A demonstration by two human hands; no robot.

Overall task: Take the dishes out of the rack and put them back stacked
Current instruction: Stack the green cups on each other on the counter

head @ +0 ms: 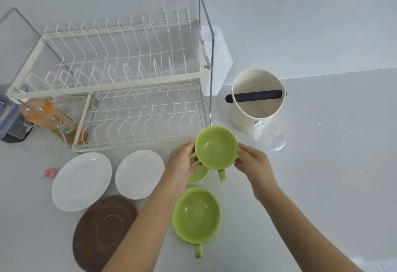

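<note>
Both my hands hold a green handled bowl [216, 146] in the air just in front of the white two-tier wire rack [120, 82], whose tiers hold no dishes. My left hand [182, 164] grips its left rim and my right hand [251, 162] its right rim. Beneath it a second green bowl [198, 176] lies on the counter, partly hidden by my left hand. Nearer to me sits a stack of green bowls [196, 213] with a handle pointing toward me. Two white plates [81, 181] [139, 174] and a brown plate [103, 231] lie to the left.
A cream canister with a black bar [255, 99] stands right of the rack, a clear lid [269, 136] in front of it. A bagged orange item [47, 117] and a dark box [10, 119] sit at the rack's left end. A small red object [49, 172] lies near the white plates.
</note>
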